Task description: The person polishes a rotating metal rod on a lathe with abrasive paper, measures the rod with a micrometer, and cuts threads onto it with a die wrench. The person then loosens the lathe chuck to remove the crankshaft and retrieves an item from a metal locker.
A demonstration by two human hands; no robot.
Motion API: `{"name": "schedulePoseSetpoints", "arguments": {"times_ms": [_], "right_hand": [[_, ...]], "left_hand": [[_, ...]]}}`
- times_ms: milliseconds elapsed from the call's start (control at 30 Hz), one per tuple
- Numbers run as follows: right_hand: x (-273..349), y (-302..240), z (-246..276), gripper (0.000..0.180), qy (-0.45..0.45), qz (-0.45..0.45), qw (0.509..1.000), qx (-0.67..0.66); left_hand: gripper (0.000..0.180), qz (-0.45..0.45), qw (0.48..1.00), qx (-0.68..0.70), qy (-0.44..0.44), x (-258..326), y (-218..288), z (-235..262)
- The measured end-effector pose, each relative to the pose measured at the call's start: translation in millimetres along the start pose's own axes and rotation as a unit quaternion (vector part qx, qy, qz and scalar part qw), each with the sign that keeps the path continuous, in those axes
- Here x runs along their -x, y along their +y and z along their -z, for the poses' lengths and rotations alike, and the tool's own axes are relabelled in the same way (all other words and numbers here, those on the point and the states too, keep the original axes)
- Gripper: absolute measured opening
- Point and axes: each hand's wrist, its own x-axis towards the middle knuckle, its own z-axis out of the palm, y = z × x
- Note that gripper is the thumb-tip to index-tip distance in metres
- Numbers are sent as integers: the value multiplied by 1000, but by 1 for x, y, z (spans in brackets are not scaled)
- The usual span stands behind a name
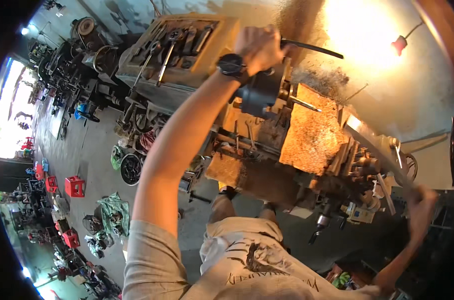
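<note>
1. Nearest the camera is your pale printed T-shirt, with your bare left arm stretching away.
2. Your left hand is far, just above the dark lathe chuck; its fingers look wrapped around a black rod pointing right.
3. Your right hand, at the right, appears closed on the near end of a long grey bar; blur hides the exact finger positions.
4. A slim metal shaft juts right from the chuck, beside chip-covered cardboard.
5. You seem to be handling rod and bar around the chuck; the next move calls for keeping the bar clear of the shaft.
</note>
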Motion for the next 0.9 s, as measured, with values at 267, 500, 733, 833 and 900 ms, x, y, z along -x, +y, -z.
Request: {"name": "schedulePoseSetpoints", "arguments": {"times_ms": [267, 500, 733, 833, 900], "right_hand": [[123, -206, -366, 37, -358, -165, 863, -315], [59, -382, -549, 27, -303, -326, 759, -476], [-9, -489, -585, 39, -354, -243, 809, -402], [-37, -451, -609, 45, -323, -223, 871, -297], [-22, -479, -605, 47, -361, -160, 869, -298]], "left_hand": [[52, -57, 997, 50, -27, 8, -10, 10], [43, -90, 989, -5, 117, 8, -9, -6], [20, -58, 998, 13, -15, 7, -14, 17], [38, -75, 995, 52, 32, -6, 7, -1], [62, -57, 988, -40, 136, 8, -21, -16]]}}
